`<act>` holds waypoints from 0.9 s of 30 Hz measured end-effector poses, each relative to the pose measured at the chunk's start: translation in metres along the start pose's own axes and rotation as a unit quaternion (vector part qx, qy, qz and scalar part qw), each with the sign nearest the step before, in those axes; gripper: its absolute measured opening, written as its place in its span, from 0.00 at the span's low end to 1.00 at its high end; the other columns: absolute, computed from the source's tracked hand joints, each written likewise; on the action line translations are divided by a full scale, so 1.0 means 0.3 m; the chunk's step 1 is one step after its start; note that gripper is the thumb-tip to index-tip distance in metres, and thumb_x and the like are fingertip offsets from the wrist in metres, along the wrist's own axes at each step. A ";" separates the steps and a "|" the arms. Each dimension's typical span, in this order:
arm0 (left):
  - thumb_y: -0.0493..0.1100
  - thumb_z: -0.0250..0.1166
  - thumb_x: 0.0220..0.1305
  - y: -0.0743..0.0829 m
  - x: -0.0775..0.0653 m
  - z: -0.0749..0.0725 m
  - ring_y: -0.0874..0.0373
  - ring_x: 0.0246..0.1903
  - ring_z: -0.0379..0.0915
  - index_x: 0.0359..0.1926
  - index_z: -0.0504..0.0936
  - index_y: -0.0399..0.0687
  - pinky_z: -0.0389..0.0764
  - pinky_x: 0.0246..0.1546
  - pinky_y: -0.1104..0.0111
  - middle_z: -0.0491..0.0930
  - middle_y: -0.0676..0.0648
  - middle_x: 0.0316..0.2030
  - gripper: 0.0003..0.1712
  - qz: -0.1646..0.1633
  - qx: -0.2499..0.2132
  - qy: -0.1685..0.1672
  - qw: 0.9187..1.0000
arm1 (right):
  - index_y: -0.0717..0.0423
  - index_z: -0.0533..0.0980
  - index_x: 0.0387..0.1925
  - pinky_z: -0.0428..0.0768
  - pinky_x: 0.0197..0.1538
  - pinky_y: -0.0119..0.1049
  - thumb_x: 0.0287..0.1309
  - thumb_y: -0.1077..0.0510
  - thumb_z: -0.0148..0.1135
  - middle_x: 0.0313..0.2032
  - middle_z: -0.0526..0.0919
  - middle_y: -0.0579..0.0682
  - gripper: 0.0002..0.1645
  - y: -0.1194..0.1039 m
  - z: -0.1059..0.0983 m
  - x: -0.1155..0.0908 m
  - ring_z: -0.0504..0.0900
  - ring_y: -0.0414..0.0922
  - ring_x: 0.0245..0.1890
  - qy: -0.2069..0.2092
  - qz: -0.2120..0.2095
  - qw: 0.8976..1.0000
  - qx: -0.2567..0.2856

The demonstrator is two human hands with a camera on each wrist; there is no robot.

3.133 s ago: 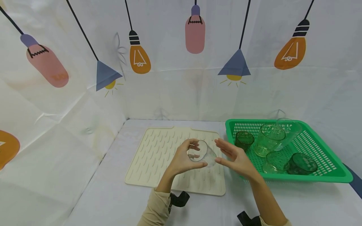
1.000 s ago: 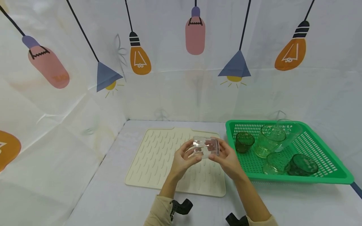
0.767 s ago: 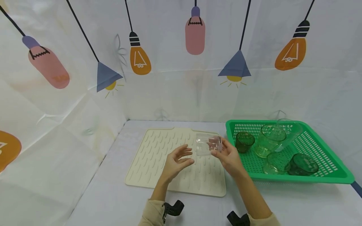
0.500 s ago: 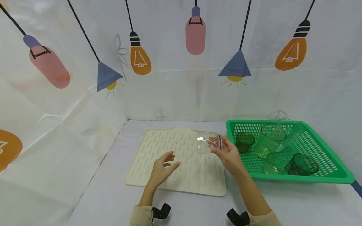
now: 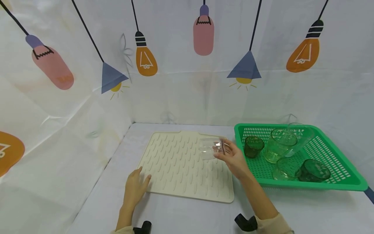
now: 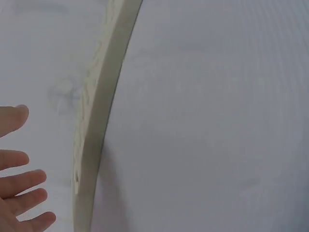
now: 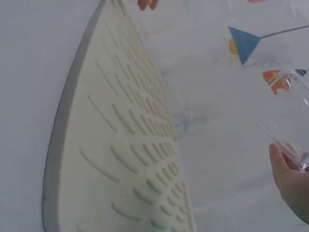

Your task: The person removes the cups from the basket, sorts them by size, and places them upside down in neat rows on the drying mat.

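My right hand (image 5: 235, 161) holds a clear drinking glass (image 5: 206, 149) on its side, fingers and thumb around its thick right-hand end, the other end pointing left. The glass is above the right part of a cream drying mat (image 5: 178, 172) with raised ridges. In the right wrist view the glass (image 7: 294, 92) shows at the right edge, partly cut off, with the thumb against it. My left hand (image 5: 133, 190) is at the mat's front left corner, holding nothing. Its fingers are spread and fairly straight in the left wrist view, beside the mat's edge (image 6: 99, 101).
To the right of the mat stands a green plastic basket (image 5: 347, 162). Inside are several glasses: a dark green one (image 5: 253, 146), a large light one (image 5: 280, 146) and another dark one (image 5: 314, 170) among them. A white sheet printed with lamps (image 5: 181, 97) hangs behind the table.
Both hands were on the glass a second ago. The left hand has since let go and moved left and toward the front to the mat's corner. The right hand keeps the glass, shifting slightly.
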State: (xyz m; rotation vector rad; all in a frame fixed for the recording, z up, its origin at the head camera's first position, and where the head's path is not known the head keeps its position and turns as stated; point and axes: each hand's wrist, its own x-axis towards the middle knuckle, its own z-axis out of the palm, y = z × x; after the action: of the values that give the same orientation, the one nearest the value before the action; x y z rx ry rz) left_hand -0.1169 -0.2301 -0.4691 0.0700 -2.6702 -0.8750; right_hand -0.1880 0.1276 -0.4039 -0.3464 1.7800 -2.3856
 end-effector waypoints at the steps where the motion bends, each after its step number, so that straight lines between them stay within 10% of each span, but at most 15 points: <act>1: 0.41 0.65 0.60 -0.016 -0.007 -0.011 0.27 0.56 0.63 0.58 0.67 0.21 0.66 0.55 0.39 0.69 0.21 0.53 0.32 -0.009 0.016 0.001 1.000 | 0.65 0.50 0.69 0.76 0.54 0.32 0.54 0.73 0.61 0.63 0.60 0.69 0.45 -0.001 0.001 0.003 0.76 0.42 0.55 -0.001 0.001 1.000 -0.005; 12: 0.39 0.60 0.62 -0.141 -0.049 -0.059 0.26 0.61 0.53 0.60 0.58 0.15 0.54 0.60 0.36 0.60 0.19 0.59 0.36 -0.056 0.053 -0.078 0.994 | 0.61 0.58 0.67 0.78 0.52 0.31 0.49 0.68 0.68 0.60 0.67 0.64 0.45 -0.006 0.032 0.056 0.73 0.53 0.59 0.005 0.007 0.996 -0.084; 27: 0.38 0.58 0.64 -0.196 -0.103 -0.030 0.25 0.62 0.50 0.61 0.62 0.21 0.46 0.60 0.34 0.61 0.24 0.61 0.31 -0.005 0.020 -0.036 0.999 | 0.57 0.61 0.66 0.78 0.54 0.38 0.47 0.63 0.71 0.59 0.70 0.62 0.45 0.057 0.110 0.147 0.71 0.57 0.59 -0.038 0.005 0.991 -0.132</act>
State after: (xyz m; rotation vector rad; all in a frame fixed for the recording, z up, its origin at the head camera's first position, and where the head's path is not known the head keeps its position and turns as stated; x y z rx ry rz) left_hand -0.0881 -0.2783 -0.5057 0.0625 -2.7573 -0.8441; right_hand -0.2220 0.0811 -0.4071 -0.4500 2.0585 -2.1018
